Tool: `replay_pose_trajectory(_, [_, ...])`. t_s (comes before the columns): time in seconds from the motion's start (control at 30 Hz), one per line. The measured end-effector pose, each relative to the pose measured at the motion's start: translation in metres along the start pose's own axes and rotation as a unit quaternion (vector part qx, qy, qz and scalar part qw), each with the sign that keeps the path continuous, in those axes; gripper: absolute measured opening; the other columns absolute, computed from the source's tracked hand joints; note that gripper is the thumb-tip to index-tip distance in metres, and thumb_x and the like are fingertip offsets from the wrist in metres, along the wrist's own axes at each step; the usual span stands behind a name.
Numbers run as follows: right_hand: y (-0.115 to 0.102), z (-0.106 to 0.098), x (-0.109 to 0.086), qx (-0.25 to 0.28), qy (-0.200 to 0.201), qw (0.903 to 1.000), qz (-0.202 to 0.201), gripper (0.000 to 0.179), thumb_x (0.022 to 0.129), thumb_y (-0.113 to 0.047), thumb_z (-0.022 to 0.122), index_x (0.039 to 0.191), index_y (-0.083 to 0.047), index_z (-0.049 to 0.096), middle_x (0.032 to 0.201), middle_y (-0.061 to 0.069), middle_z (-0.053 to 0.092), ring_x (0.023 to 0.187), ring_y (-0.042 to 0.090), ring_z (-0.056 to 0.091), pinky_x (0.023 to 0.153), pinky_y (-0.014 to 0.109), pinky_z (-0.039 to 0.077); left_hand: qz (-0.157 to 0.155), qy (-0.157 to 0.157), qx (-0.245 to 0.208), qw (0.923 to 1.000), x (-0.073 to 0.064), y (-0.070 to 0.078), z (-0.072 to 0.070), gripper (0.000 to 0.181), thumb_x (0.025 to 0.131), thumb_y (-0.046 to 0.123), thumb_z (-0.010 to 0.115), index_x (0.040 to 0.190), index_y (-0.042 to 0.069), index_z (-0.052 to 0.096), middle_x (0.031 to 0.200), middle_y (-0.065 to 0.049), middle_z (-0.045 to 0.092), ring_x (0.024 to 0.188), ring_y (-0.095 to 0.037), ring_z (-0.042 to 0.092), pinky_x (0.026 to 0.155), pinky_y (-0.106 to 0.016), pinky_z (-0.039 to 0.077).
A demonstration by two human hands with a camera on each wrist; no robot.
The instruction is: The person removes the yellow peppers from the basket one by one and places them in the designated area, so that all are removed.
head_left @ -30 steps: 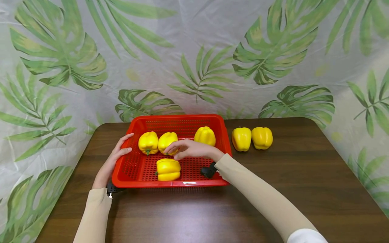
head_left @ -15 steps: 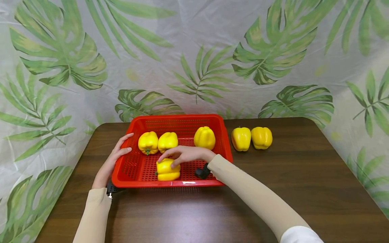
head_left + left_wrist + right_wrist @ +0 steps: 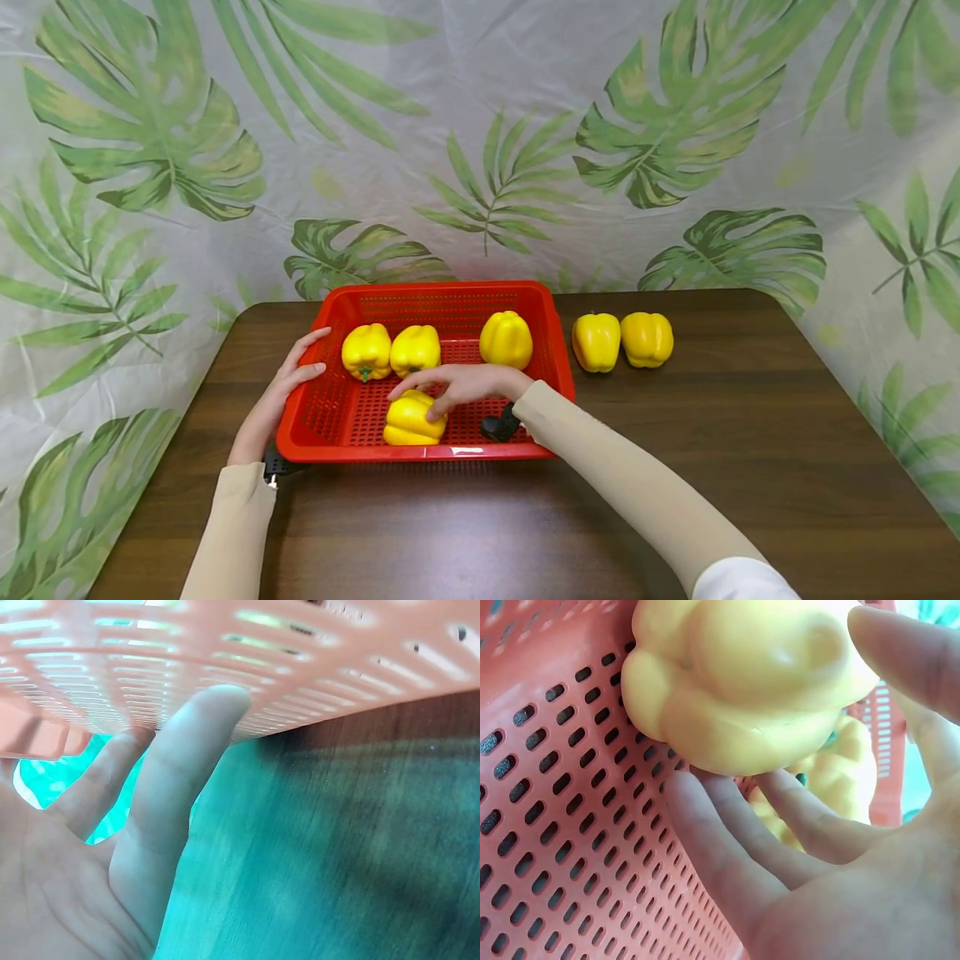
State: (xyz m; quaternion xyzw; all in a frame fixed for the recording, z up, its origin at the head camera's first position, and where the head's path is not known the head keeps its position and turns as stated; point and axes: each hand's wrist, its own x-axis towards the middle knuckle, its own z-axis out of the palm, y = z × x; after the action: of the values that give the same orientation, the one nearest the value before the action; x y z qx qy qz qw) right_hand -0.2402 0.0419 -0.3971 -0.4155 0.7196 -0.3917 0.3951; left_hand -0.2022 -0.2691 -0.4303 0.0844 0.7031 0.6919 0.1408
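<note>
A red perforated plastic basket (image 3: 352,455) stands on the table with several yellow bell peppers in it. My right hand (image 3: 468,383) reaches inside and grips the front bell pepper (image 3: 412,423), which lies on its side, slightly turned. In the right wrist view, the thumb is at one side of that bell pepper (image 3: 742,690) and the fingers curve under the other. My left hand (image 3: 277,396) rests against the basket's left side, fingers extended; the left wrist view has its thumb (image 3: 176,780) flat on the slotted wall (image 3: 315,675).
Behind the gripped one, two bell peppers (image 3: 366,352) (image 3: 415,348) sit side by side, and another (image 3: 506,340) is at the basket's back right. Two more bell peppers (image 3: 596,342) (image 3: 647,340) stand on the wooden table (image 3: 735,433), right of the basket. A leaf-patterned cloth (image 3: 495,167) hangs behind.
My right hand has come down and forward onto the front bell pepper and taken hold of it; the pepper has turned a little. My left hand has stayed at the basket's side.
</note>
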Motion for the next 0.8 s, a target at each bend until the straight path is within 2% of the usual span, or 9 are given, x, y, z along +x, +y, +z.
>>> replay_pose_trajectory(0.17, [0.0020,-0.0001,-0.0001,-0.002,-0.019,0.9997,-0.012,0.053,0.090,-0.003,0.058,0.141,-0.016,0.048,0.143,-0.006,0.041,0.126,0.008,0.035,0.106,0.032,0.029,0.001,-0.001,-0.005,1.0000,0.0012,0.0006,0.0004,0.053,0.102,0.025,0.041,0.150,0.031,0.020,0.150,-0.010,0.017,0.123,-0.033,0.038,0.088,-0.038,0.049])
replay_pose_trajectory(0.3, [0.0025,0.0002,0.0002,-0.001,-0.020,0.9998,-0.010,0.053,0.091,-0.004,0.058,0.141,-0.016,0.048,0.143,-0.006,0.041,0.126,0.007,0.035,0.108,0.034,0.027,0.002,-0.001,-0.001,1.0000,0.0015,0.0006,0.0003,0.053,0.101,0.024,0.041,0.150,0.031,0.020,0.150,-0.010,0.017,0.122,-0.032,0.039,0.088,-0.037,0.049])
replay_pose_trajectory(0.57, [0.0029,0.0015,0.0004,0.004,0.011,0.9996,0.025,0.049,0.089,-0.004,0.062,0.135,-0.019,0.051,0.135,-0.005,0.043,0.119,0.016,0.038,0.097,0.031,0.037,0.003,-0.001,0.000,1.0000,0.0011,-0.0002,0.0000,0.053,0.102,0.024,0.040,0.151,0.030,0.019,0.149,-0.010,0.018,0.122,-0.032,0.039,0.088,-0.037,0.049])
replay_pose_trajectory(0.8, [0.0039,0.0017,-0.0020,0.002,0.037,0.9989,0.029,0.045,0.088,-0.010,0.065,0.129,-0.022,0.054,0.131,-0.006,0.046,0.115,0.021,0.043,0.090,0.031,0.042,0.002,0.000,0.000,1.0000,0.0006,-0.0009,-0.0002,0.054,0.102,0.024,0.039,0.151,0.029,0.019,0.149,-0.010,0.017,0.123,-0.032,0.037,0.088,-0.037,0.049])
